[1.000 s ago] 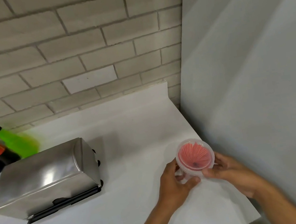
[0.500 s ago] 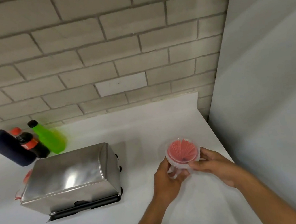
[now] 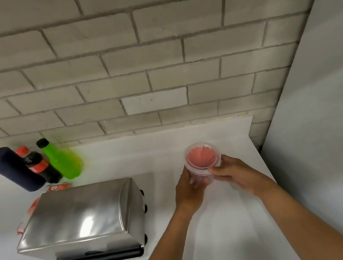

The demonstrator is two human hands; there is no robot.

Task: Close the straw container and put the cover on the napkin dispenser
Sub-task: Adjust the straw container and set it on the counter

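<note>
The clear straw container (image 3: 202,160), packed with red straws (image 3: 201,156), is being held upright above the white counter (image 3: 184,250) near its right edge; the left hand (image 3: 188,190) is gripping its wall while the right hand (image 3: 232,170) is pinching its rim. Well to the left, the steel napkin dispenser (image 3: 81,219) is lying on the counter, with three bottles (image 3: 38,165) standing behind it.
</note>
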